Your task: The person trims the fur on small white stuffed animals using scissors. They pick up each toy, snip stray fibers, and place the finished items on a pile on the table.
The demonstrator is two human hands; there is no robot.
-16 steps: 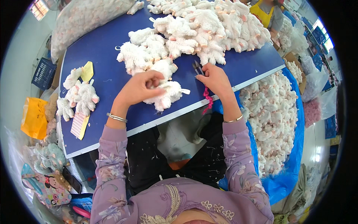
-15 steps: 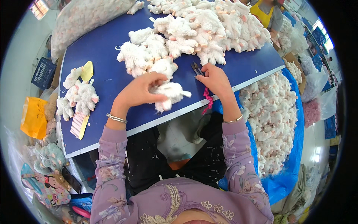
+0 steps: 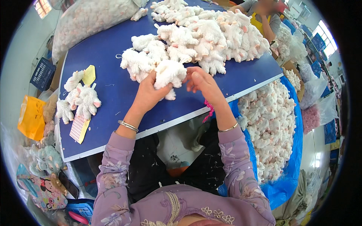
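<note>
A fluffy white plush toy is held above the blue table by my left hand, thumb in front and fingers behind. Just right of the toy is my right hand, its fingers loosely bent and apart, with nothing visible in them. Whether its fingertips touch the toy's edge I cannot tell. Below the right wrist a twisted pink cord hangs over the table's front edge. The snips are out of sight. Directly beyond my hands lies a heap of similar plush toys.
Several plush toys lie at the left with a yellow paper and a dotted sheet. A full clear sack stands far left. At right, a blue sack holds many plush pieces. Another person sits across the table.
My left hand has closed on a plush toy and lifted it from near the table edge. My right hand has left the dark snips and moved left toward the toy.
</note>
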